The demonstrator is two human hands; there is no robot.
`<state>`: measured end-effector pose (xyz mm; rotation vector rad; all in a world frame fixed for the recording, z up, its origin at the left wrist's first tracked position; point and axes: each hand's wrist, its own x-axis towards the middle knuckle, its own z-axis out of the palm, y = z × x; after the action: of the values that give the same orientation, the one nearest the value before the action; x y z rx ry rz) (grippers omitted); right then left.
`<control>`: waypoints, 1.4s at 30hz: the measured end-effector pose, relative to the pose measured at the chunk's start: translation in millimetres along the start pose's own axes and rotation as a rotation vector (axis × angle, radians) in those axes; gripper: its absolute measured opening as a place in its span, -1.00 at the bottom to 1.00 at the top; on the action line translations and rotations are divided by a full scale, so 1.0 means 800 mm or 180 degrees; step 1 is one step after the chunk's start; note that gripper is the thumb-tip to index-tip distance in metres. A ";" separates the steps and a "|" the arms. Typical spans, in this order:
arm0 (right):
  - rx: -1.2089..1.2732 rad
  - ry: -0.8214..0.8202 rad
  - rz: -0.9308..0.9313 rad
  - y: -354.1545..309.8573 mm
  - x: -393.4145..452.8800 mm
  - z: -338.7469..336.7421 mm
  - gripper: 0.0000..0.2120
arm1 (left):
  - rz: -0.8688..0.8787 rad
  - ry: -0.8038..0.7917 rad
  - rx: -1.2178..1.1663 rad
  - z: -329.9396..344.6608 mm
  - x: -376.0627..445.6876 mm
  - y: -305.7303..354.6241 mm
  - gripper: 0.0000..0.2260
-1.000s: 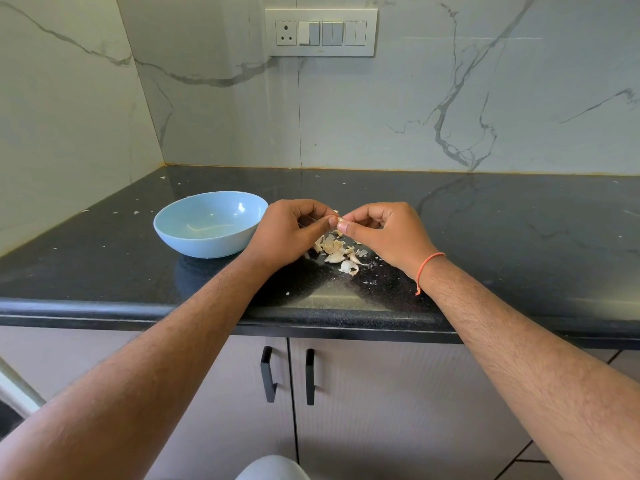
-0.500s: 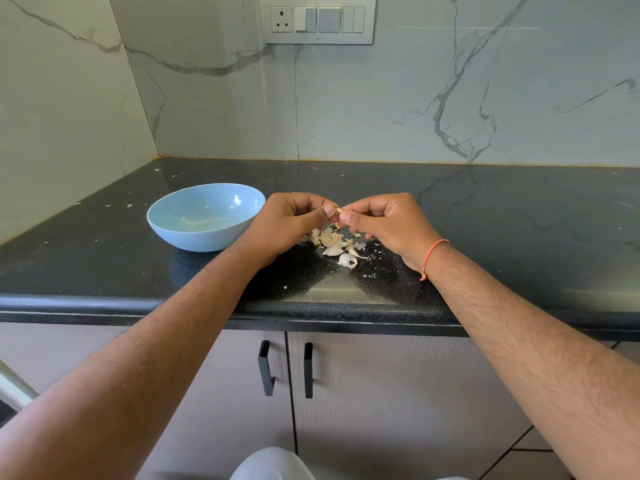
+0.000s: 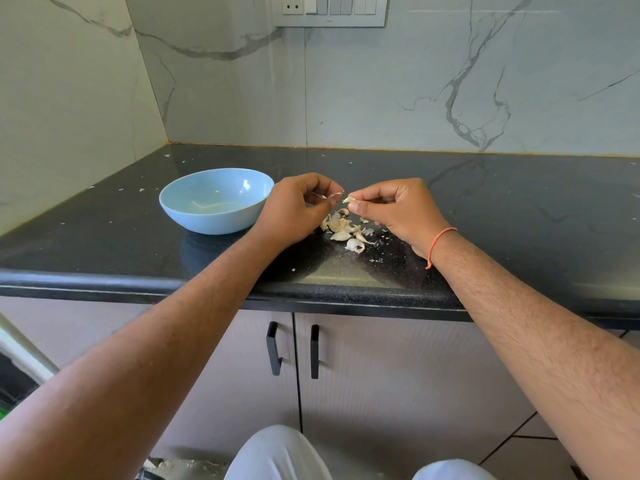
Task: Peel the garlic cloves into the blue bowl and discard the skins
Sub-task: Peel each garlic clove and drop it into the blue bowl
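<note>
- From the head view, the left hand (image 3: 297, 208) was raised a little over the black worktop (image 3: 104, 237), its fingers curled, pinching a thin strip of garlic skin (image 3: 335, 194) at the fingertips.
- The right hand (image 3: 394, 206) was just beside it, apart from it by a small gap, and pinched a pale garlic clove (image 3: 349, 199) between thumb and forefinger.
- An orange thread (image 3: 439, 244) went around the right wrist.
- Below the two hands a small pile of skins and cloves (image 3: 344, 230) lay on the worktop, with tiny crumbs of skin scattered around.
- The blue bowl (image 3: 214, 200) stood upright on the worktop, to the left of the left hand and very near to it; I could not tell if they touched.
- Inside the bowl I saw only a pale streak, too unclear to name.
- On the marble wall behind, a switch panel (image 3: 329, 10) was fixed.
- Under the worktop were two cabinet doors with black handles (image 3: 273, 348).
</note>
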<state>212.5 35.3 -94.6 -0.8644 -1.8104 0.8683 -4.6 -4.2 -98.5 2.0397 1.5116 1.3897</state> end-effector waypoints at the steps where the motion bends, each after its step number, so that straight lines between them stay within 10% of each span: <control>1: -0.0060 0.0071 -0.0033 0.001 0.000 0.000 -0.85 | 0.0059 -0.0018 0.0096 0.000 -0.001 0.000 -0.84; 18: -0.0462 0.0400 -0.0390 -0.009 -0.004 0.001 -0.93 | 0.0157 0.0172 0.0660 0.000 -0.005 0.012 -0.96; 22: -0.0568 0.0517 -0.0370 -0.011 -0.005 0.001 -0.95 | 0.0105 0.0139 0.0806 0.000 -0.005 0.011 -0.68; 42: -0.1224 0.0441 -0.0963 -0.015 -0.011 0.006 -0.89 | 0.0143 -0.0103 -0.0056 0.001 -0.004 0.010 -0.87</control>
<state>208.7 20.8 -90.3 -0.8324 -1.9504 0.2648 0.5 -9.8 -95.2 2.0877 1.4441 1.3743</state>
